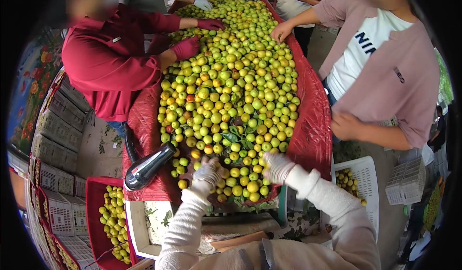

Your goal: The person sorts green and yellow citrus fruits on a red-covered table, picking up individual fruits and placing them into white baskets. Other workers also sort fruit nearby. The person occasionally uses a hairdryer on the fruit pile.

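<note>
A long heap of green-yellow jujube-like fruits [231, 89] covers the sorting table before me. My left hand [208, 171], in a striped knit glove, reaches down onto the near edge of the heap, its fingers among the fruits. Whether it grips one is hidden. My right hand [277, 169], gloved alike and blurred, is at the heap's near right side, close to the red sheet. Its fingertips touch or hover by the fruits; I cannot tell if one is held. Between the hands lie loose fruits, with green leaves [232, 136] just beyond.
A red sheet [313, 140] lines the table's sides. On its left corner lies a black hair dryer [149, 167]. Fruit-filled crates, one red-lined [94, 212] and one white [371, 183], flank the table. Co-workers in maroon [104, 67] and pink [397, 78] shirts reach in; others stand beyond.
</note>
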Demonstrator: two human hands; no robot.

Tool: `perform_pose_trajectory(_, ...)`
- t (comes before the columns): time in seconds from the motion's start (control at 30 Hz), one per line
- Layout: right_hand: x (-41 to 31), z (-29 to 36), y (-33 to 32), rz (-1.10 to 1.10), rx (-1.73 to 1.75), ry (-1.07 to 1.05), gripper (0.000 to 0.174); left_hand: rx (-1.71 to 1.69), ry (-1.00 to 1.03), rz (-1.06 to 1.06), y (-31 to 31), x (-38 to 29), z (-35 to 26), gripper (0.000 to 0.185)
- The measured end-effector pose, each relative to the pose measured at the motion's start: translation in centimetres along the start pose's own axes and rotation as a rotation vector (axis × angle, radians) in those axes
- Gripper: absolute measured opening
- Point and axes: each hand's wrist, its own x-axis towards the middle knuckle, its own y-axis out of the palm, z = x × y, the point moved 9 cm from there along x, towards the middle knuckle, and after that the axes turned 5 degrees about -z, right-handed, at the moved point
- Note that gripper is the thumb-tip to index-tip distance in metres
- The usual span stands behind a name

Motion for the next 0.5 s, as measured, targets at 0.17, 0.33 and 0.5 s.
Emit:
perform_pose_trajectory(0.17, 7.1, -9.8, -7.0, -0.399, -0.095, 0.423, 0.039, -0.094, -0.097, 0.06, -6.4, 1.7, -6.7, 0.047)
perform_pose_trajectory(0.33, 10.5, -9.8, -4.1, -0.171, -0.163, 0.411, 0.043, 0.181, 0.032, 0.287, -1.8, 8.1, -13.5, 0.056)
perform_pose_trajectory(0.5, 9.7, -11.0, -3.6, -0.222, -0.124, 0.389, 0.039, 0.289, -0.003, 0.217, -1.6, 10.5, -12.8, 0.027)
